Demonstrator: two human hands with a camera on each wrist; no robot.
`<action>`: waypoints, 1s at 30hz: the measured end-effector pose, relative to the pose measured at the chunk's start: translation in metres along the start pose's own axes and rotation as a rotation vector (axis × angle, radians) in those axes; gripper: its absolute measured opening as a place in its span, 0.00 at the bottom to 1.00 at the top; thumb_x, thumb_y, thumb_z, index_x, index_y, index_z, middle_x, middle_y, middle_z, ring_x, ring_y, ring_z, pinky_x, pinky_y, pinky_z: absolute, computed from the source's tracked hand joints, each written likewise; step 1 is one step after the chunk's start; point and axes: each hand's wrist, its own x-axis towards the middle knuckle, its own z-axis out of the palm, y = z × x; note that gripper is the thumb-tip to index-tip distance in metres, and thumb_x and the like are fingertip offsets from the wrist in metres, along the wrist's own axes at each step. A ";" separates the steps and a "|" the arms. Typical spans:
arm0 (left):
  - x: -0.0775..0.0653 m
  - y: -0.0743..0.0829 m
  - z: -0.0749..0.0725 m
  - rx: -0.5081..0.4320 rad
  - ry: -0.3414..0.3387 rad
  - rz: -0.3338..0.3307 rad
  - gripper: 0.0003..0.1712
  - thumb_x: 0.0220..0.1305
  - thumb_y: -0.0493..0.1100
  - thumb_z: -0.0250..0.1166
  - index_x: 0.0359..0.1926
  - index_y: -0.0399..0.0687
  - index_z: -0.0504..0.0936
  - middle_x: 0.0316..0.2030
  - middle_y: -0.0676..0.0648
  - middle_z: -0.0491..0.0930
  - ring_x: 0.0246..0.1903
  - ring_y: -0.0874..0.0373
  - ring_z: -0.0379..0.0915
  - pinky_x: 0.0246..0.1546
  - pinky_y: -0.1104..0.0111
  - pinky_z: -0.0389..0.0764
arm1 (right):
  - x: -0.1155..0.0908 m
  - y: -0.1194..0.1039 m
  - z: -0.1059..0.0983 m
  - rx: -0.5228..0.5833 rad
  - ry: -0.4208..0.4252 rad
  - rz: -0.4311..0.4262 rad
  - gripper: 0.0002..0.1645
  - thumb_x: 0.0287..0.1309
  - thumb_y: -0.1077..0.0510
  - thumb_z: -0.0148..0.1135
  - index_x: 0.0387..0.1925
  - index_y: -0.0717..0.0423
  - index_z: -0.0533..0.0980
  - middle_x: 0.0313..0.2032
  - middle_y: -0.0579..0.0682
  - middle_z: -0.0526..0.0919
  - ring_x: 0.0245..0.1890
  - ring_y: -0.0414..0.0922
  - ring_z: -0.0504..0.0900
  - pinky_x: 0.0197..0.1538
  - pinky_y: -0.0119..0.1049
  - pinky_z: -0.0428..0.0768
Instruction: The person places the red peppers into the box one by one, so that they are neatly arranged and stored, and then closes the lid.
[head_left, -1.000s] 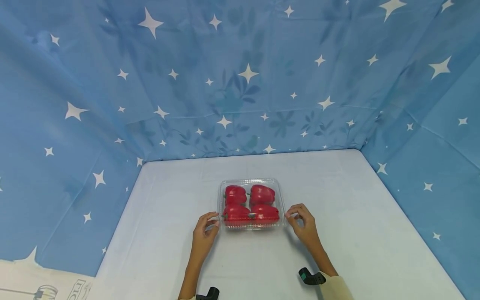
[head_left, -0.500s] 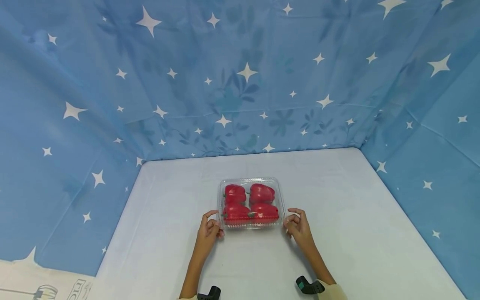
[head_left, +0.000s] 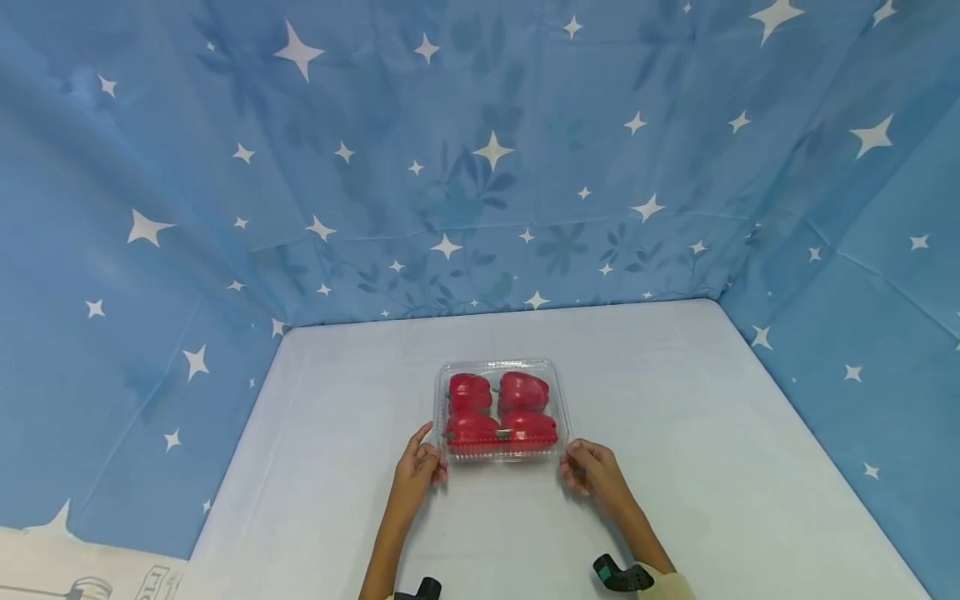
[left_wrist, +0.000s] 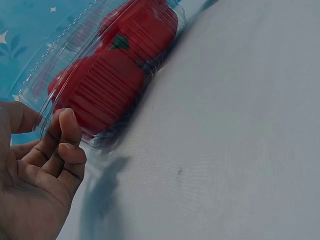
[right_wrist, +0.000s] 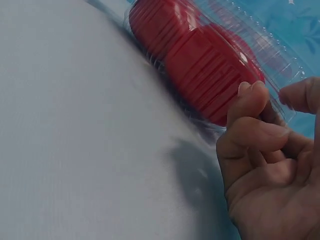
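A clear plastic clamshell container (head_left: 495,365) sits on the white table, its lid down over several red bell peppers (head_left: 523,390) with green stems. In the head view my left hand (head_left: 414,473) is at its near left corner, index finger extended along the side. The left wrist view shows that hand (left_wrist: 40,175) pinching the rim at the corner between thumb and fingers. My right hand (head_left: 596,475) is at the near right corner. In the right wrist view, its thumb and curled fingers (right_wrist: 250,100) pinch the rim there, while the container's far side is hidden.
White cloth covers the table (head_left: 345,375). A blue curtain (head_left: 375,192) with white stars and leaves rises behind it and on both sides. A black wrist strap (head_left: 621,575) is on the right forearm. Printed pale cloth (head_left: 90,575) shows at the lower left.
Both hands have shifted toward the container's near corners. Left fingers folded under the corner; the right hand moved down and inward, its raised index finger now curled. The container stays in place.
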 end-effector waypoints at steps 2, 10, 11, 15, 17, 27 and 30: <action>-0.001 -0.001 -0.001 0.000 -0.004 -0.001 0.30 0.73 0.34 0.50 0.73 0.34 0.55 0.32 0.30 0.77 0.23 0.61 0.76 0.22 0.71 0.77 | 0.000 0.002 -0.001 -0.019 0.004 -0.008 0.21 0.73 0.60 0.46 0.33 0.80 0.67 0.21 0.43 0.78 0.17 0.33 0.71 0.16 0.21 0.66; 0.000 -0.001 -0.003 -0.001 -0.006 -0.012 0.30 0.73 0.34 0.51 0.72 0.36 0.56 0.31 0.29 0.78 0.22 0.64 0.74 0.20 0.73 0.75 | 0.002 0.005 -0.002 -0.073 0.037 -0.007 0.20 0.72 0.59 0.49 0.35 0.78 0.70 0.19 0.43 0.77 0.15 0.33 0.69 0.16 0.22 0.66; -0.001 -0.001 -0.003 -0.003 -0.006 -0.020 0.29 0.73 0.34 0.51 0.72 0.37 0.57 0.31 0.29 0.78 0.22 0.64 0.74 0.19 0.74 0.74 | 0.002 0.005 -0.003 -0.073 0.034 -0.008 0.21 0.72 0.58 0.49 0.36 0.78 0.70 0.20 0.44 0.77 0.15 0.33 0.70 0.16 0.22 0.66; -0.002 -0.001 -0.001 -0.030 -0.004 -0.072 0.29 0.73 0.34 0.51 0.71 0.37 0.58 0.31 0.31 0.79 0.21 0.64 0.73 0.18 0.76 0.71 | 0.000 0.002 -0.004 -0.098 0.099 -0.016 0.24 0.73 0.54 0.48 0.37 0.78 0.70 0.20 0.48 0.78 0.14 0.36 0.72 0.13 0.27 0.71; -0.002 -0.001 -0.001 -0.048 0.002 -0.103 0.29 0.72 0.33 0.51 0.71 0.38 0.58 0.31 0.32 0.80 0.20 0.64 0.73 0.17 0.77 0.70 | -0.001 -0.005 -0.001 -0.124 0.192 -0.017 0.23 0.73 0.52 0.50 0.40 0.74 0.70 0.23 0.51 0.77 0.16 0.38 0.75 0.14 0.30 0.74; 0.000 0.004 0.003 -0.100 0.033 -0.142 0.33 0.68 0.29 0.49 0.72 0.41 0.55 0.28 0.44 0.78 0.21 0.64 0.72 0.19 0.78 0.71 | 0.026 -0.010 0.014 -0.421 0.246 -0.236 0.35 0.70 0.56 0.53 0.74 0.52 0.55 0.69 0.64 0.62 0.68 0.63 0.64 0.61 0.62 0.75; 0.001 0.005 0.004 -0.107 0.030 -0.148 0.32 0.67 0.29 0.50 0.72 0.41 0.57 0.27 0.47 0.77 0.20 0.65 0.71 0.19 0.79 0.71 | 0.029 -0.010 0.017 -0.397 0.182 -0.196 0.37 0.69 0.53 0.53 0.75 0.48 0.54 0.74 0.61 0.55 0.74 0.65 0.53 0.67 0.70 0.60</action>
